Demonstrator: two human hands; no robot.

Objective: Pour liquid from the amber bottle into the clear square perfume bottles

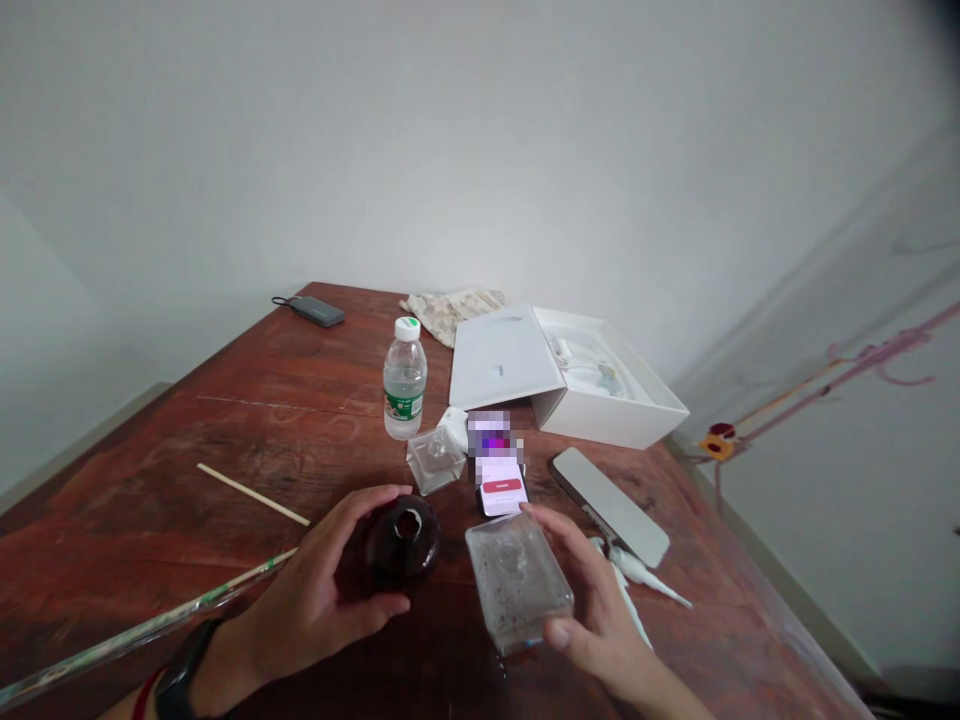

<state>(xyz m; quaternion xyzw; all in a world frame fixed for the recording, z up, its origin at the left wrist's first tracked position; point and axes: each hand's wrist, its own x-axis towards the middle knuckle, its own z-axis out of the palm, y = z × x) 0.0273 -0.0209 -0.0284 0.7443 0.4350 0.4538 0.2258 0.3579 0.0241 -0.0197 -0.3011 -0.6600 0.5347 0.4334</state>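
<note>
On the near part of the worn wooden table (247, 400), the left hand (322, 590) curls its fingers around a squat, dark brown glass bottle (403, 540), mouth uncapped. The right hand (600, 610) clamps a clear rectangular glass bottle (517, 580), frosted inside. Both stand upright, apparently empty; nothing poured yet.

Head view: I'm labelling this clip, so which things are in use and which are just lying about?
In use: left hand around dark round bottle; right hand holding clear square bottle.

Lying about: water bottle, small glass bottle, phone, white box, wooden stick, pipettes.
</note>
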